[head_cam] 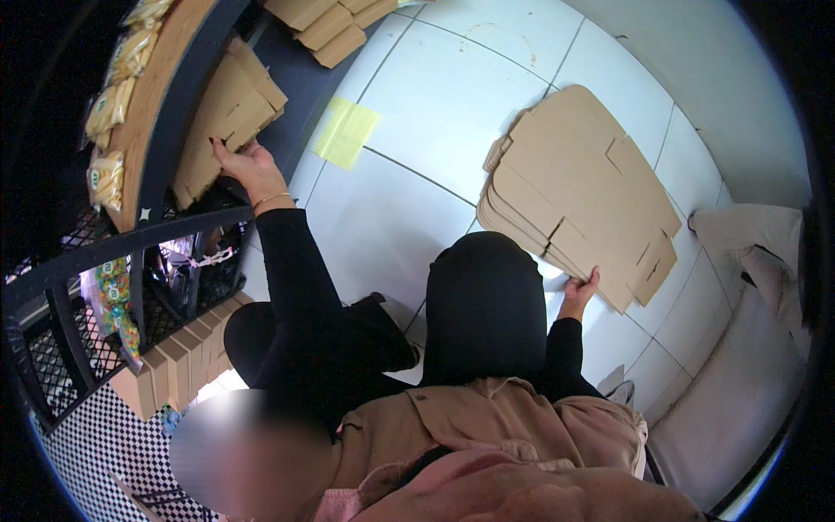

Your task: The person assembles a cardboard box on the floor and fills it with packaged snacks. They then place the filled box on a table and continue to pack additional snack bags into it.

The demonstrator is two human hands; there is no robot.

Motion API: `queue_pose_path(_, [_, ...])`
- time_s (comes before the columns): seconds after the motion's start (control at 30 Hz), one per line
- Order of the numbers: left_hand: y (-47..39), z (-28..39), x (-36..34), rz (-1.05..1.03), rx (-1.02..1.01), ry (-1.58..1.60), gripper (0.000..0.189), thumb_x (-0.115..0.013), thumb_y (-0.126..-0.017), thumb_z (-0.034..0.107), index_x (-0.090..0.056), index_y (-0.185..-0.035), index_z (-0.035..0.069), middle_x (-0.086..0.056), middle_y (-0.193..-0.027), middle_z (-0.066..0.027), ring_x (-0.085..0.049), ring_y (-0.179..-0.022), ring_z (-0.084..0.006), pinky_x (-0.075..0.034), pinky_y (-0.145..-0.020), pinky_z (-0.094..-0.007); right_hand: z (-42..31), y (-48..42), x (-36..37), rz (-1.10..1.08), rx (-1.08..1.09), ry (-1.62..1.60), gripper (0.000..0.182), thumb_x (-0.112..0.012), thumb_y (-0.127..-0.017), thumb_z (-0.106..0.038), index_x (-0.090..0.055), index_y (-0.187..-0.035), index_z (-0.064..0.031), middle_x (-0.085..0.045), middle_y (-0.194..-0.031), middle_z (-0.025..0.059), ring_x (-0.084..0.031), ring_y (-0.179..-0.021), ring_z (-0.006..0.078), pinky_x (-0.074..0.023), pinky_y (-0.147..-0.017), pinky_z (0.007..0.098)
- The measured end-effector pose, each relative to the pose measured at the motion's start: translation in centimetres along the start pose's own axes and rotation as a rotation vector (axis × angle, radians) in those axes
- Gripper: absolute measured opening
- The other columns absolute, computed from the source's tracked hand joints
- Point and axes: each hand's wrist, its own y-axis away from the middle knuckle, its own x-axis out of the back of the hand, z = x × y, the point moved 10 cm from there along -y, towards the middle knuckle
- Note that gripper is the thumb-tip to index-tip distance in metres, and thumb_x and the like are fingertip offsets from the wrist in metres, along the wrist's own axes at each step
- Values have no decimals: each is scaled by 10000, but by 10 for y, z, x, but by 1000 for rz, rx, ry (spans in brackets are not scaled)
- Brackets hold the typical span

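My left hand (248, 166) grips the near edge of a stack of flat cardboard box blanks (225, 114), its thumb on top. Those blanks are on the dark lower shelf, beneath a wooden upper shelf. Over the tiled floor on the right lies a thicker pile of flattened cardboard boxes (580, 176), with slots and tabs cut in the top sheet. At the pile's near corner my right hand (579, 291) has its fingers and thumb around the edge. How many sheets it grips cannot be made out.
Small clear bags (111, 111) line the wooden shelf (163, 78). More folded cardboard boxes (326, 26) sit at the top, and upright ones (179, 362) at lower left. Black metal rails (130, 245) flank my left arm. Yellow tape (346, 132) marks the floor; grey fabric (750, 254) hangs right.
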Motion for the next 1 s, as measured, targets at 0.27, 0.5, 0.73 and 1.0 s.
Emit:
queue_pose_path(0.27, [30, -106, 99, 263, 436, -178, 753, -566, -853, 528, -297, -1411, 99, -348, -1441, -157, -339, -1341, -269, -334, -1086, -428, 3, 9, -8, 40, 6, 14, 283, -613, -895, -230, -571, -1066, -8, -645, -1073, 118, -622, -1011, 231, -523, -897, 368])
queue_pose_path(0.5, [142, -176, 41, 464, 701, -312, 828, -514, -873, 565, -198, -1446, 58, -203, -1484, -153, -346, -1295, -340, -401, -1010, -471, 5, 9, 4, 117, 14, 59, 371, -630, -872, -279, -552, -1137, -32, -622, -1141, 110, -592, -1066, 257, -476, -955, 407])
queue_pose_path(0.73, [176, -258, -14, -170, 928, -644, 474, -590, -895, 196, -424, -1297, 8, -448, -1292, -161, -489, -1162, -322, -485, -914, -428, 7, 13, -21, 211, -85, 173, 448, -635, -848, -310, -545, -1221, -79, -588, -1207, 103, -536, -1141, 281, -433, -994, 451])
queue_pose_path(1.0, [199, -159, -22, -473, 1158, -943, 404, -521, -922, 203, -457, -1278, 25, -567, -1196, -151, -574, -1060, -260, -475, -916, -355, -40, 85, -137, 268, 37, -64, 235, -638, -845, -137, -584, -1010, 22, -633, -1047, 123, -600, -998, 259, -499, -900, 402])
